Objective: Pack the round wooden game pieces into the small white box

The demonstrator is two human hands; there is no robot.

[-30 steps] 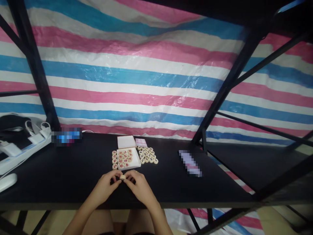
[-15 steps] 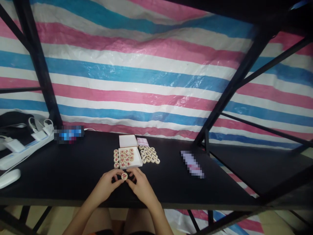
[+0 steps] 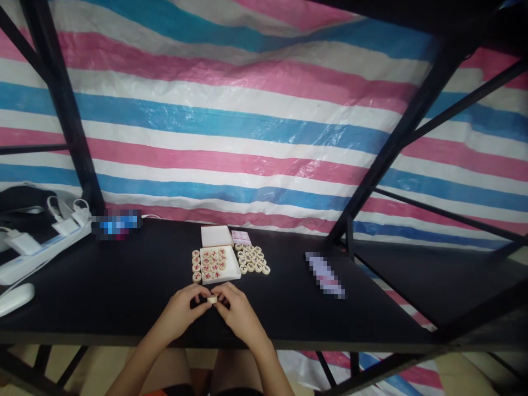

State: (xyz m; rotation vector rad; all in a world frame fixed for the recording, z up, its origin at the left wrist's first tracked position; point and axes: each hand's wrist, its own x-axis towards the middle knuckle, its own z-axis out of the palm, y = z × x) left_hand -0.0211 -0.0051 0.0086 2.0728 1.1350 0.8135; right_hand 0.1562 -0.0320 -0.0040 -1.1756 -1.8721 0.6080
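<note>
Between the fingertips of my left hand (image 3: pixel 184 308) and my right hand (image 3: pixel 236 309) is a round Chinese chess piece (image 3: pixel 212 300), tilted so mostly its pale rim shows. Both hands are closed in a pinch on it, low over the black table. Just beyond them sits an open white box (image 3: pixel 233 265) with several red-marked pieces (image 3: pixel 214 267) laid in rows. A column of red-marked pieces (image 3: pixel 196 268) stands along the box's left side. To its right, several dark-marked pieces (image 3: pixel 252 259) lie grouped on the table.
Behind the box are its white lid (image 3: pixel 216 236) and a pink card (image 3: pixel 241 237). A blurred-out phone-like object (image 3: pixel 325 275) lies to the right. At left are a power strip (image 3: pixel 45 256) with chargers and a white mouse (image 3: pixel 17 300). Black frame posts (image 3: pixel 371 159) rise behind the table (image 3: pixel 124 297).
The chess piece has been turned between my fingers: its red-marked face showed before, and now its rim does. My hands have stayed nearly in place.
</note>
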